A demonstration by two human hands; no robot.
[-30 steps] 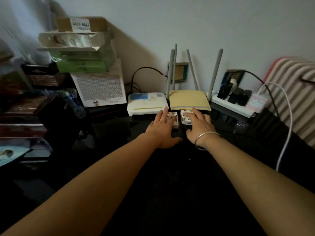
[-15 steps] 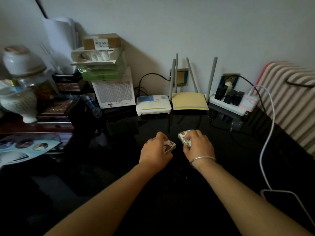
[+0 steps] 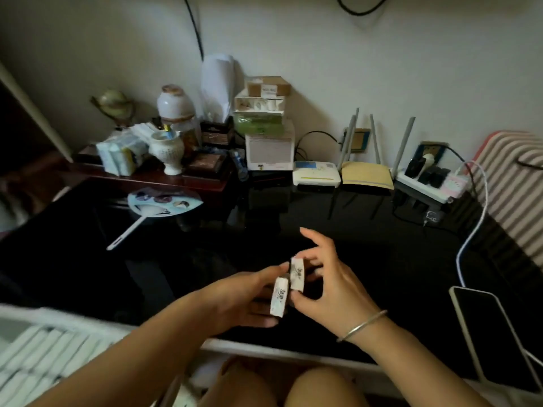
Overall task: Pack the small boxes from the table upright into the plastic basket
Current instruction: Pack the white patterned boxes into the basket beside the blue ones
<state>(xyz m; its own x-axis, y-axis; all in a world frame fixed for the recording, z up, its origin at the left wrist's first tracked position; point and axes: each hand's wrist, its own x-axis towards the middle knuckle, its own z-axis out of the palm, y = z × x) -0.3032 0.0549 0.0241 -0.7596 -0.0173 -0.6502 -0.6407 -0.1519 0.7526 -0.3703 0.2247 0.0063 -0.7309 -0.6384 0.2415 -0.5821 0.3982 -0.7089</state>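
Nothing here I can properly read. Lower box (image 3: 278,296), held in my left hand (image 3: 235,298): dark brush-type characters down the white narrow side, too blurred to make out. Upper box (image 3: 296,273), in my right hand (image 3: 332,289): same sort of print, also illegible. Cardboard carton (image 3: 269,89) on top of the stack by the back wall: white label w/ a dark line of print, chars can't be told. White pack (image 3: 269,151) at the bottom of that stack: fine grid of print on the front, small mark at the lower edge, unreadable.

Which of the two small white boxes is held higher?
The small white box pinched in the right hand; the other box, in the left hand, sits lower beside it.
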